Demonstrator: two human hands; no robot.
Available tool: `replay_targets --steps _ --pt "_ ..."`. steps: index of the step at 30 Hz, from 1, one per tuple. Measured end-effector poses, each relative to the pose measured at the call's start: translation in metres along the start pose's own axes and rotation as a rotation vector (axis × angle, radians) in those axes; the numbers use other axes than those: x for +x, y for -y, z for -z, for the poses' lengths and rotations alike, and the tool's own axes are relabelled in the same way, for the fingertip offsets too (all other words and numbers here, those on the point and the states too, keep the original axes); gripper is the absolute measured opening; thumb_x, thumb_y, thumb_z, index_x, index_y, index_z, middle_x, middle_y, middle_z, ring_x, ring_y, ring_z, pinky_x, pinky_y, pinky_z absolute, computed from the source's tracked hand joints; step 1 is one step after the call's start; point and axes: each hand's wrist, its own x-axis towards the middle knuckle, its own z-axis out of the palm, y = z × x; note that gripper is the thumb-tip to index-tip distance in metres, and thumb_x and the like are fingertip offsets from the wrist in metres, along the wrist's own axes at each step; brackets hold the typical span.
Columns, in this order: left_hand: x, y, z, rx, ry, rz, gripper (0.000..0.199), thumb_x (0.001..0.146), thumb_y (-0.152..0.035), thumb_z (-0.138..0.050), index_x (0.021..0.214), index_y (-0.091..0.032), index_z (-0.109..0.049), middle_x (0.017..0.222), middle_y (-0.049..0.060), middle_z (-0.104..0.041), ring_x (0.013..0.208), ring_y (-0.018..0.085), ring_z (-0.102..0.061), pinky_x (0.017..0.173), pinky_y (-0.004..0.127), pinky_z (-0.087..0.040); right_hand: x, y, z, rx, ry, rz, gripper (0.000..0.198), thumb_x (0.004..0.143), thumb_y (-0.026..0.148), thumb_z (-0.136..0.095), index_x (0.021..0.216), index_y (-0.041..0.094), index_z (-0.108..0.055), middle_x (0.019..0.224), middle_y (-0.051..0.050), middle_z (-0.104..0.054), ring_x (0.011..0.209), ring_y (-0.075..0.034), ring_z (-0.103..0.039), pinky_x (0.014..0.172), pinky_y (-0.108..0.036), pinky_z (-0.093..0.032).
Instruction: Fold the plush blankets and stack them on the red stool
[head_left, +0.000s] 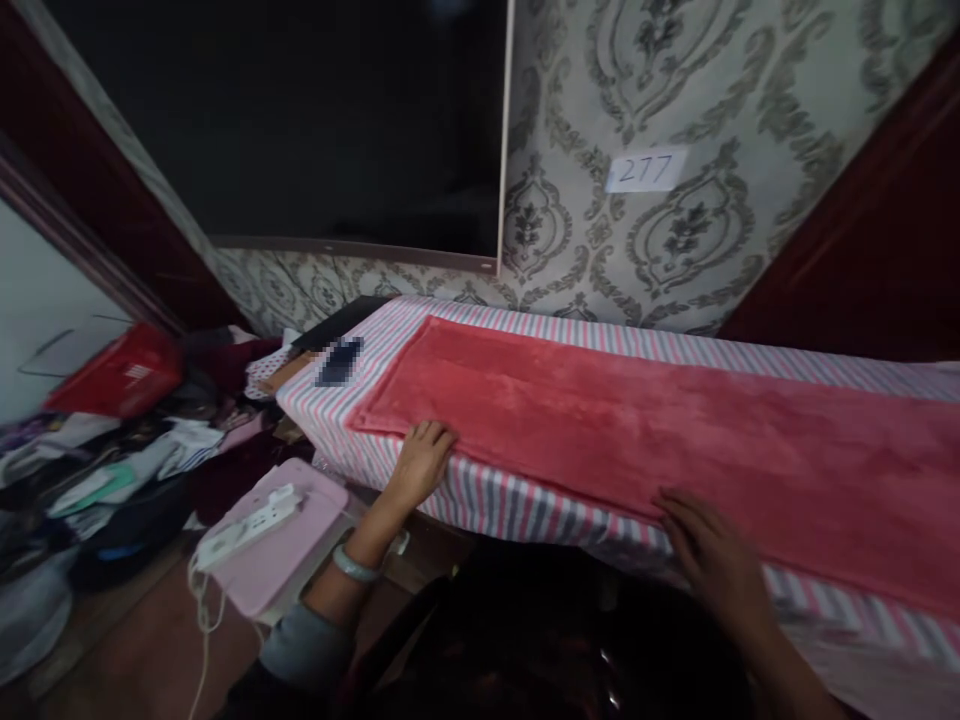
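I'm seeing the red cloth (600, 400) lying flat along the worktop (480, 492), probably soft, light, best taken by its near edge. The left hand (421, 462) and right hand (712, 545) are resting there, fingers bent; I'm not managing to tell whether they're pinching. Leftward, a power strip (251, 525) is lying on a pink box (304, 555); a blurred dark item (340, 362) is possibly obstructing.

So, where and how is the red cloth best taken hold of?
Probably pinch the red cloth by its near edge, coming from the near side: it lies flat, and this edge runs along the striped cover's front, where the left hand and right hand rest.
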Motion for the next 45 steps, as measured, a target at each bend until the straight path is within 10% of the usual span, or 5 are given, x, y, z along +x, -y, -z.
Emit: replay_targets --steps 10,25,33,38,45 --pt "-0.017 0.079 0.014 0.052 -0.027 0.164 0.028 0.093 -0.018 -0.046 0.107 -0.018 -0.070 0.113 0.013 -0.068 0.109 0.030 -0.058 0.090 0.046 -0.044 -0.006 -0.005 -0.005 0.005 0.031 -0.046 0.029 0.098 0.039 -0.048 0.114 0.025 -0.068 0.107 -0.009 -0.073 0.099 -0.030 -0.068 0.088 -0.048 -0.054" --pt "-0.014 0.115 0.035 0.216 -0.084 0.329 0.035 0.085 -0.010 -0.043 0.105 -0.017 -0.071 0.114 0.016 -0.067 0.106 0.031 -0.058 0.091 0.044 -0.047 0.005 0.005 0.000 -0.004 -0.002 -0.089 0.026 0.098 0.038 -0.047 0.111 0.029 -0.068 0.106 -0.008 -0.073 0.099 -0.032 -0.068 0.089 -0.053 -0.053" --pt "-0.026 0.120 0.031 -0.041 -0.069 0.332 0.033 0.074 -0.016 -0.052 0.098 -0.021 -0.075 0.105 0.012 -0.067 0.106 0.030 -0.059 0.098 0.046 -0.049 -0.005 -0.003 -0.003 0.019 0.060 -0.030 0.028 0.099 0.039 -0.048 0.114 0.025 -0.067 0.109 -0.009 -0.072 0.097 -0.029 -0.068 0.086 -0.048 -0.056" --pt "-0.015 0.132 0.051 -0.312 0.029 0.570 0.039 0.076 -0.033 -0.049 0.100 -0.018 -0.075 0.098 0.008 -0.070 0.100 0.024 -0.064 0.095 0.037 -0.051 0.001 -0.001 0.005 0.032 0.104 -0.011 0.032 0.097 0.046 -0.052 0.116 0.026 -0.067 0.113 -0.009 -0.071 0.102 -0.030 -0.068 0.087 -0.048 -0.057" --pt "0.020 0.141 0.055 -0.156 0.135 0.782 0.048 0.081 -0.052 -0.047 0.094 -0.014 -0.073 0.091 0.014 -0.074 0.096 0.029 -0.068 0.086 0.035 -0.050 0.004 -0.006 -0.001 -0.099 0.172 0.093 0.034 0.100 0.039 -0.044 0.113 0.021 -0.070 0.114 -0.013 -0.071 0.101 -0.029 -0.066 0.089 -0.045 -0.054"
